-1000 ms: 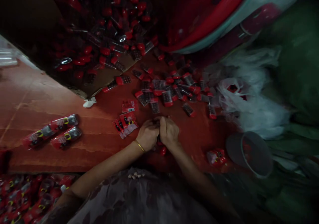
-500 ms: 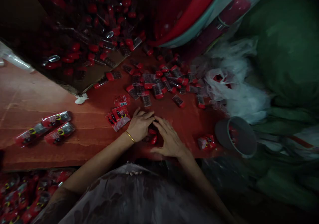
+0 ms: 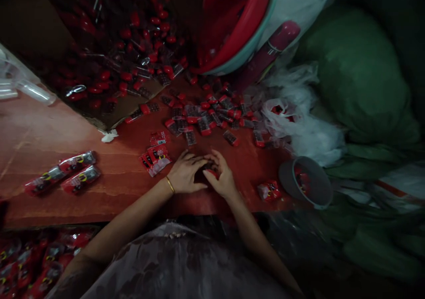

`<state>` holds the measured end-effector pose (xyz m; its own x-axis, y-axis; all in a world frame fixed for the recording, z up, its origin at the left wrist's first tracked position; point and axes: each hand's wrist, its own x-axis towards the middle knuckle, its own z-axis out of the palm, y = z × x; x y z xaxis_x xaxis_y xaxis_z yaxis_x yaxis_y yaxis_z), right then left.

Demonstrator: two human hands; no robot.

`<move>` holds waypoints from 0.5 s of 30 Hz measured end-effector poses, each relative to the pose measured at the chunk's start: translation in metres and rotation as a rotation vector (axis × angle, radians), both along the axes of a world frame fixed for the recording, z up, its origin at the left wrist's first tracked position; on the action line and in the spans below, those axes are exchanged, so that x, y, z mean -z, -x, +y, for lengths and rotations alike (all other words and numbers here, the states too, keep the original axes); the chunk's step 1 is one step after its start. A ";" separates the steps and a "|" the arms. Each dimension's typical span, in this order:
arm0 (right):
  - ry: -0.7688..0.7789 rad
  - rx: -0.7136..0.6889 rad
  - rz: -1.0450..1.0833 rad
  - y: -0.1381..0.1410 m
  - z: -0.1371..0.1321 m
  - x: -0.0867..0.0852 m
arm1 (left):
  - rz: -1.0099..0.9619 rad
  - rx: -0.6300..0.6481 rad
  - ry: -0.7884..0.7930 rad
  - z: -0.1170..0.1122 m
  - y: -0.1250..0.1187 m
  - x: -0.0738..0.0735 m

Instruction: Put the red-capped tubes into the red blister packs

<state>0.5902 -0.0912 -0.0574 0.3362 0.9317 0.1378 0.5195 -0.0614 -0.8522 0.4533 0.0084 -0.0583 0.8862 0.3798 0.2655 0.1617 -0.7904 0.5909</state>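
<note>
In front of my body, over the table's near part, both hands are around a small dark container with a red end (image 3: 211, 169). My right hand (image 3: 222, 177) grips it, thumb on the near side and fingers curled over the far side. From the other side, my left hand (image 3: 186, 172), a gold bangle at its wrist, closes on its left end, which the fingers largely hide. Just left of that hand lie overlapping red printed cards (image 3: 155, 159), with another red card (image 3: 160, 137) behind them.
A heap of red-capped clear containers (image 3: 204, 124) spreads beyond my hands, beside a cardboard box (image 3: 109, 119) full of more. Wrapped red packs (image 3: 79, 178) lie left. A grey cup (image 3: 292, 179), a red pack (image 3: 268, 190), plastic bags (image 3: 305, 130), a flask (image 3: 279, 42) and a red basin (image 3: 245, 37) stand right.
The container has come up from below my fingers to between both hands. My right hand has turned and curled its fingers around it; the left thumb now shows, spread from the fingers.
</note>
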 end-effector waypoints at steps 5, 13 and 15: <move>0.152 0.085 0.521 0.003 0.003 -0.015 | -0.030 -0.088 -0.094 -0.011 -0.004 0.004; 0.464 -0.027 0.813 -0.009 0.012 -0.040 | -0.140 0.003 -0.130 -0.006 -0.003 0.004; 0.418 -0.014 0.803 -0.005 0.015 -0.036 | -0.165 -0.015 -0.152 -0.007 -0.003 0.003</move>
